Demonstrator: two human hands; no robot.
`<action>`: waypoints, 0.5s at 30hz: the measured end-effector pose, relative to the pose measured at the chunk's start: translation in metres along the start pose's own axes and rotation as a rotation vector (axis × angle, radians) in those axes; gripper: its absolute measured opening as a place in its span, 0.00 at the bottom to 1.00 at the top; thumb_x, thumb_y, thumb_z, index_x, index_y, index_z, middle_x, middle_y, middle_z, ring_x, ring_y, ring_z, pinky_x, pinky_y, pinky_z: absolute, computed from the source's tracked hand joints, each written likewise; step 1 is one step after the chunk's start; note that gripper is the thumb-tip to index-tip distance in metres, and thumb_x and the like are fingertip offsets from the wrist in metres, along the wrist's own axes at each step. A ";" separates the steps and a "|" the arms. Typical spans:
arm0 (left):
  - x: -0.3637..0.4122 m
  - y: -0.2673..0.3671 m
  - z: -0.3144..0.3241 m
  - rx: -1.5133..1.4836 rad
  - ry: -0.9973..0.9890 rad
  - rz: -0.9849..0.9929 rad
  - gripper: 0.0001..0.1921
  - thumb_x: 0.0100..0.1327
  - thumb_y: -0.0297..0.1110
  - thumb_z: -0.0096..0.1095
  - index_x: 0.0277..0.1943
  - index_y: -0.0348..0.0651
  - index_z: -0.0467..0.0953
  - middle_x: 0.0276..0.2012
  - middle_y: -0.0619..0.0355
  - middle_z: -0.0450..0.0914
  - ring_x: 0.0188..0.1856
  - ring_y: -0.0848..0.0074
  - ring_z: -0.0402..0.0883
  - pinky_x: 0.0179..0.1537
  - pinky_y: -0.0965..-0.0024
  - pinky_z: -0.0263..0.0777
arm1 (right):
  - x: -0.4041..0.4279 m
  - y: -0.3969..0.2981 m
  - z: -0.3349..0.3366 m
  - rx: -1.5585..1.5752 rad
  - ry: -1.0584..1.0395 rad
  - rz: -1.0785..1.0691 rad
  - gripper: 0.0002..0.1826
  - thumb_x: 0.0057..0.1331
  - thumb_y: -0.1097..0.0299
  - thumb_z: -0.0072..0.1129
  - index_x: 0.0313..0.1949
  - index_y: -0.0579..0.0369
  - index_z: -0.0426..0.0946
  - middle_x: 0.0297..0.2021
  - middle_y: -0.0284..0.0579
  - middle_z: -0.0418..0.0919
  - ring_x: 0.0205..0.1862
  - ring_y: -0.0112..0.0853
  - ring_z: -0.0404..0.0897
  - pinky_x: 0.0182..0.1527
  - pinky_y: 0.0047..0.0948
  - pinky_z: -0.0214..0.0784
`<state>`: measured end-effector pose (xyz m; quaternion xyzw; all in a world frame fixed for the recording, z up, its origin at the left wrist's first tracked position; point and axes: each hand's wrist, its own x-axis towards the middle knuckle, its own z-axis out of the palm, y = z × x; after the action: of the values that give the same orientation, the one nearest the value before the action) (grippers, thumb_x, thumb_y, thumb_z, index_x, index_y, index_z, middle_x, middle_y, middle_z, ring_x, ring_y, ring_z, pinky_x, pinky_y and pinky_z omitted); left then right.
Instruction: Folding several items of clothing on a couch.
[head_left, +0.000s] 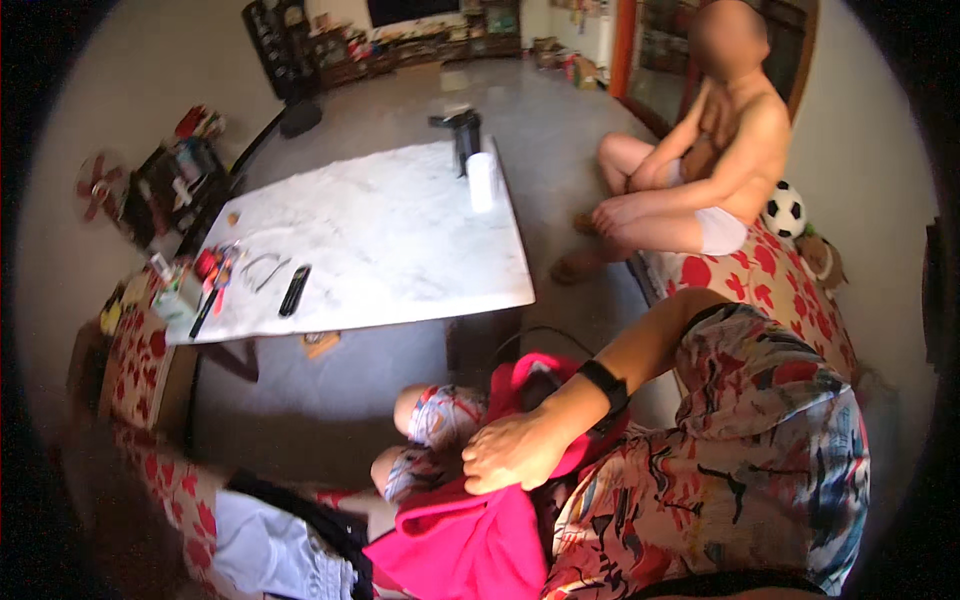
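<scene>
My right hand (517, 454), with a black band (604, 384) at its wrist, is curled over a bright pink cloth garment (472, 544). The fingers bend into the fabric and hide part of it. More of the pink cloth bunches up behind my forearm, across my lap. My left hand is out of view. My knees in patterned shorts (442, 416) show beyond the cloth. Beside it on the seat lies a light grey garment (274, 540) next to a dark one (300, 510).
A marble-topped table (375, 232) stands ahead, bearing a remote control (295, 290), eyeglasses (266, 270), a white cylinder (481, 184) and small items. At right, another person (720, 157) sits on a floral-covered seat (757, 277) near a soccer ball (784, 210). A fan (100, 187) stands left.
</scene>
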<state>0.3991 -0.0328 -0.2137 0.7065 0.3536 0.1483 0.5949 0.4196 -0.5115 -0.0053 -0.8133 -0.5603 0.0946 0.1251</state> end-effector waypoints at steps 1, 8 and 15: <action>0.002 0.006 0.008 0.000 -0.021 -0.001 0.28 0.66 0.38 0.58 0.65 0.33 0.66 0.59 0.51 0.72 0.55 0.66 0.72 0.55 0.63 0.68 | 0.001 0.001 0.002 0.000 0.007 -0.010 0.20 0.42 0.68 0.63 0.33 0.63 0.68 0.32 0.54 0.74 0.39 0.48 0.75 0.43 0.43 0.69; 0.019 0.036 0.071 0.012 -0.188 0.003 0.28 0.66 0.39 0.58 0.66 0.34 0.65 0.60 0.52 0.71 0.56 0.67 0.72 0.56 0.63 0.68 | -0.004 -0.001 0.008 -0.025 0.129 0.016 0.19 0.40 0.69 0.61 0.32 0.64 0.69 0.28 0.56 0.75 0.37 0.52 0.76 0.38 0.48 0.69; 0.034 0.022 0.028 -0.045 -0.190 -0.038 0.29 0.66 0.39 0.58 0.67 0.34 0.64 0.61 0.54 0.71 0.57 0.67 0.72 0.56 0.63 0.67 | 0.002 -0.004 0.012 0.053 0.139 -0.080 0.17 0.41 0.69 0.60 0.31 0.65 0.69 0.28 0.56 0.75 0.37 0.51 0.76 0.39 0.47 0.68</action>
<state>0.4479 -0.0315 -0.2067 0.6969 0.3056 0.0773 0.6441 0.4129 -0.5068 -0.0154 -0.7913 -0.5796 0.0476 0.1890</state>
